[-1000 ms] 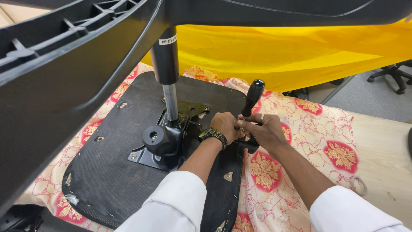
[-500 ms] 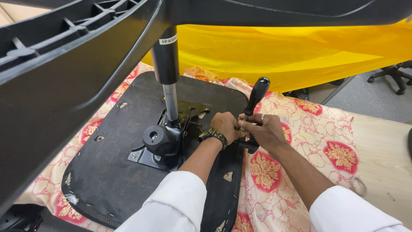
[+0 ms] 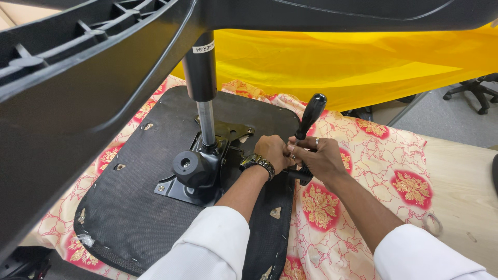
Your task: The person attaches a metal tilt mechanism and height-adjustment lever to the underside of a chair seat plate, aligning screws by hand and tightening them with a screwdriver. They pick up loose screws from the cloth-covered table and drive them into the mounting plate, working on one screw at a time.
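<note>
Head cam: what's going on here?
A person in white sleeves works on an upturned office chair seat lying on a floral cloth. Both hands, the left hand and right hand, meet at the base of the black lever beside the metal mechanism plate. The gas cylinder stands upright from the plate, with the chair base on top.

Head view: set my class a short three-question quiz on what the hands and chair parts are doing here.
1. True or false: both hands meet at the black lever handle.
2. Which wrist wears the watch? A left, B right.
3. What lies under the upturned seat base?

Key:
1. True: left hand and right hand touch at its lower end.
2. A.
3. A floral cloth on the table.
</note>
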